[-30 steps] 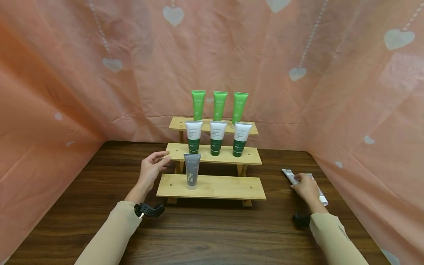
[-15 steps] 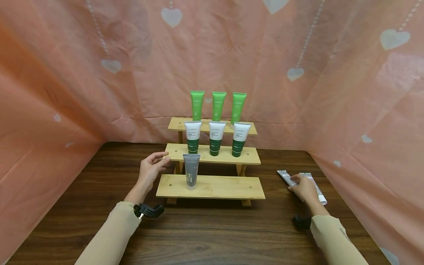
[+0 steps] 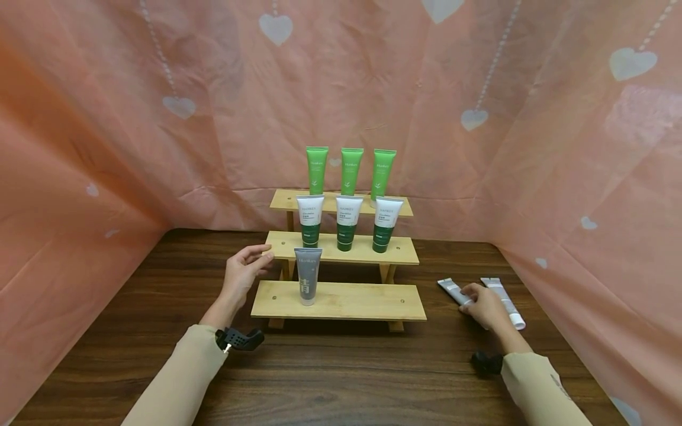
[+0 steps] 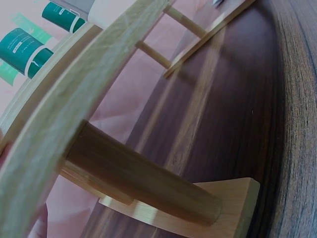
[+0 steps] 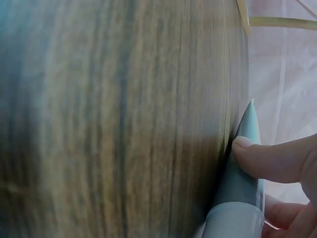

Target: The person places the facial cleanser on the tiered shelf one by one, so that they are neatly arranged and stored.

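Observation:
A three-tier wooden display stand (image 3: pixel 362 300) stands on the dark wood table. My left hand (image 3: pixel 243 273) holds the left end of its middle shelf, thumb and fingertips at the corner; the left wrist view shows little of that hand. At the right, my right hand (image 3: pixel 487 306) grips a grey squeeze tube (image 3: pixel 453 290) lying low at the table. In the right wrist view the thumb lies along the tube (image 5: pixel 237 183), beyond its pale cap (image 5: pixel 233 220). Beside this hand lies a second pale tube (image 3: pixel 503 299) with a white cap. One grey tube (image 3: pixel 308 275) stands on the bottom shelf.
Three white-and-green tubes (image 3: pixel 348 219) stand on the middle shelf (image 3: pixel 330 254). Behind them, three bright green tubes (image 3: pixel 348 168) stand on the top shelf (image 3: pixel 402 207). A pink curtain (image 3: pixel 240 148) with white hearts closes off the back and sides of the table (image 3: pixel 330 378).
My right hand has shifted slightly left with the grey tube, widening the gap to the second tube. The left hand and the tubes on the stand stay put.

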`<act>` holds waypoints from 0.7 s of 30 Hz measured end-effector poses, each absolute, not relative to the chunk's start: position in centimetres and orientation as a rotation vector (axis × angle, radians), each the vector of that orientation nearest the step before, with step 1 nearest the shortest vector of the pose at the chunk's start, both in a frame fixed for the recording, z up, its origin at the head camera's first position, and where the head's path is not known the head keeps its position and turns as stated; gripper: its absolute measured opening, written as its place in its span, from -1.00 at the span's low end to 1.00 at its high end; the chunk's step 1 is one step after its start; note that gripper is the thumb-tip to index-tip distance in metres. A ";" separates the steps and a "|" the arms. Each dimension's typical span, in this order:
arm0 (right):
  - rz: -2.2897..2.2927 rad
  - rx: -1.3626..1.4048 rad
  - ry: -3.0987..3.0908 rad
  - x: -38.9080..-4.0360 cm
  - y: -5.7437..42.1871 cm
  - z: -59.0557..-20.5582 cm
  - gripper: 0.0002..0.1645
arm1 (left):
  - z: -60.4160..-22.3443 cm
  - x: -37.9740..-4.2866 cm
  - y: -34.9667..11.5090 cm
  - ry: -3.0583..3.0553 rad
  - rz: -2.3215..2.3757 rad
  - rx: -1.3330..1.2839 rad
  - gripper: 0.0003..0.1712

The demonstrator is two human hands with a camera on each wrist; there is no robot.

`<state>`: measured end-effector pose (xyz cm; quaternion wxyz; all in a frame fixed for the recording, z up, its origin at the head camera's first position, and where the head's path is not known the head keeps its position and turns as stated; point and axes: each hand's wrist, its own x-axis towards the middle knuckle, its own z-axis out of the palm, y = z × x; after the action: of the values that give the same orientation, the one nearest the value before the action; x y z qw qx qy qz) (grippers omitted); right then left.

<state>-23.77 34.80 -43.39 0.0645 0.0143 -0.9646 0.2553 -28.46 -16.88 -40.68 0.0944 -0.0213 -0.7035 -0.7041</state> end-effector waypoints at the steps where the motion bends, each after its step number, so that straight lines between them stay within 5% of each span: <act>1: 0.767 0.055 -2.912 -23.7 34.7 -43.4 -0.57 | -40.7 -28.5 -16.9 -2.084 -2.086 -0.065 -0.50; 21: 0.801 0.147 -2.831 -22.6 33.6 -43.6 -0.66 | -39.9 -27.9 -16.8 -2.098 -2.096 -0.054 -0.55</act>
<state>-22.64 33.63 -43.62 0.0977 0.0496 -0.9565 0.2705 -27.91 -16.76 -39.93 0.0876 -0.0181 -0.7046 -0.7040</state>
